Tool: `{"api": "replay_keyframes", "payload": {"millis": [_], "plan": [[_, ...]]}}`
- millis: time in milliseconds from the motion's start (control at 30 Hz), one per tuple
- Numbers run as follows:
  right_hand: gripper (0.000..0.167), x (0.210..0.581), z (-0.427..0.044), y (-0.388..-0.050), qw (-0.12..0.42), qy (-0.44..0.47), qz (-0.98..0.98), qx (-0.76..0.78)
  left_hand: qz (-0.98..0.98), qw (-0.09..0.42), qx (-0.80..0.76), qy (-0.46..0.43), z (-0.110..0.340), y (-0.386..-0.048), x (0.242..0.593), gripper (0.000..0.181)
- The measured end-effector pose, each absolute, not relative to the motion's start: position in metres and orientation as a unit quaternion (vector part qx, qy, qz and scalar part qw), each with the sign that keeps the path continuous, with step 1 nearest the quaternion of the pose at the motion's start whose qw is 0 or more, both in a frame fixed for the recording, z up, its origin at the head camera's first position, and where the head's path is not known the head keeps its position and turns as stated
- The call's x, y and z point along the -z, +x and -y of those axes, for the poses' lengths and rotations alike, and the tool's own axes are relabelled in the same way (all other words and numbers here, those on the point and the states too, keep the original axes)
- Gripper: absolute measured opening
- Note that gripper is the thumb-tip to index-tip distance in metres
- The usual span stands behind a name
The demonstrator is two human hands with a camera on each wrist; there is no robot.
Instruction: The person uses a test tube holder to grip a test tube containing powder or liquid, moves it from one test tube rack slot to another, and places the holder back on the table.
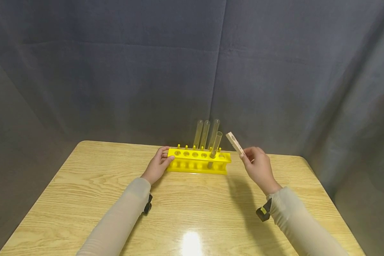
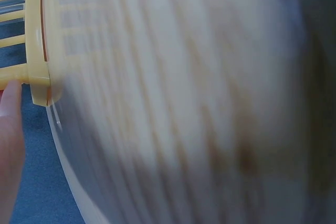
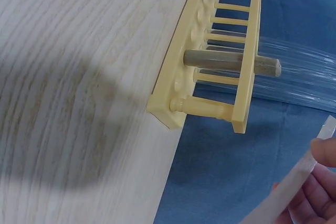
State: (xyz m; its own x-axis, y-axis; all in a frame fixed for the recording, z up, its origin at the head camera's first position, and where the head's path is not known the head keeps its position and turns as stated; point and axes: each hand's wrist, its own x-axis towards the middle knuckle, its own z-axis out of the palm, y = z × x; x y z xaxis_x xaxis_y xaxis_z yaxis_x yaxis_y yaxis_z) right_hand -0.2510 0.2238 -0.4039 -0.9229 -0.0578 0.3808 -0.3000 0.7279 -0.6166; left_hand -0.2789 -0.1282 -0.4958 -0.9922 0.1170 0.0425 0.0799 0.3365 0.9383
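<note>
A yellow test tube rack [image 1: 197, 172] stands towards the table's far edge. My left hand [image 1: 156, 166] grips its left end, thumb in front and fingers behind. In my right hand [image 1: 259, 168] I pinch a pale wooden test tube clamp [image 1: 234, 143], tilted up to the left and apart from the rack. One test tube [image 1: 217, 142] sits upright, mouth up, in a hole near the rack's right end; the right wrist view shows grey-brown contents [image 3: 215, 60] low inside it. Three clear test tubes [image 1: 206, 133] stand upside down on the rear pegs.
The wood-grain table [image 1: 185, 202] has rounded far corners. A grey curtain [image 1: 131, 89] hangs close behind it and along the right side. Glare from a light lies on the tabletop near the front.
</note>
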Motion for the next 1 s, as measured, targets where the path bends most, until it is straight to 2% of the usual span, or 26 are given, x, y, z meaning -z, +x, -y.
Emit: {"api": "replay_keyframes", "payload": {"millis": [1000], "plan": [[0.014,0.425,-0.234,-0.245,0.113,0.047,0.929,-0.349,-0.815,0.024,-0.576,0.049,0.127,-0.276,0.491,0.058]]}}
